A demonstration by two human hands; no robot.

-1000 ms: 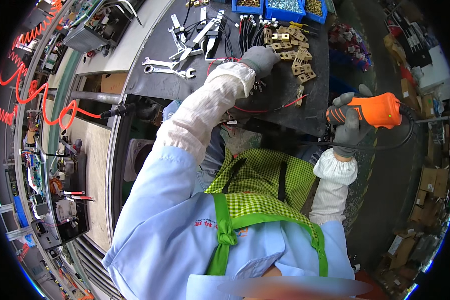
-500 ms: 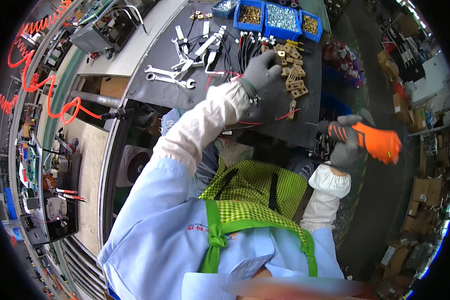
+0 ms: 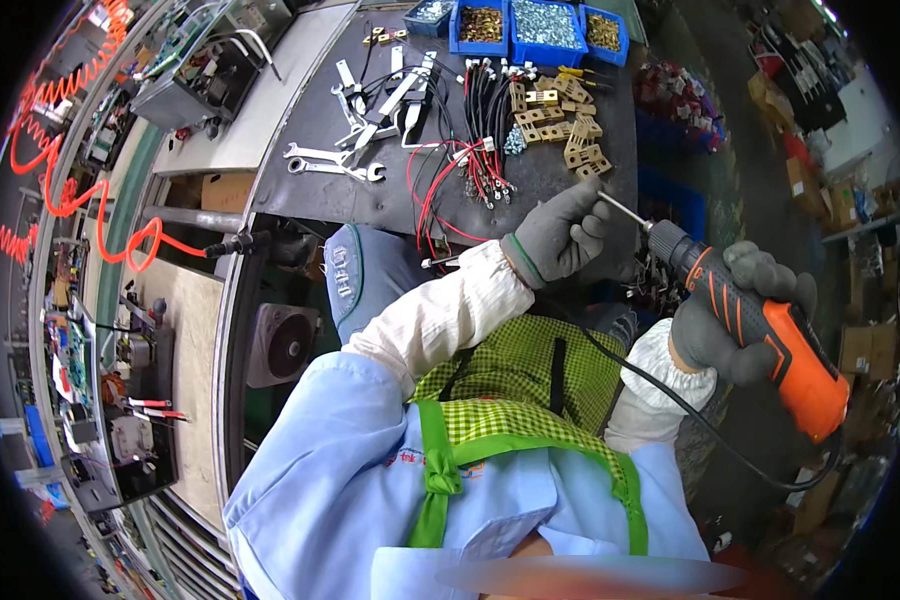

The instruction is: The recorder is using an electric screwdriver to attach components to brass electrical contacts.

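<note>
A: Where is the power screwdriver (image 3: pixel 802 375)?
B: Beside the table (image 3: pixel 365 203), clamped in the right hand (image 3: pixel 712 335); its bit (image 3: pixel 625 208) meets the left hand (image 3: pixel 565 235), presumably for guidance. Left grip: curled; whether clamped, cannot tell.

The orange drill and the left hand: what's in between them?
A thin metal bit, seen in the head view. It sticks out of the orange drill toward the left hand; whether they touch, I can't tell.

Orange-and-black drill (image 3: pixel 752 318), green-checked apron (image 3: pixel 515 368)
</note>
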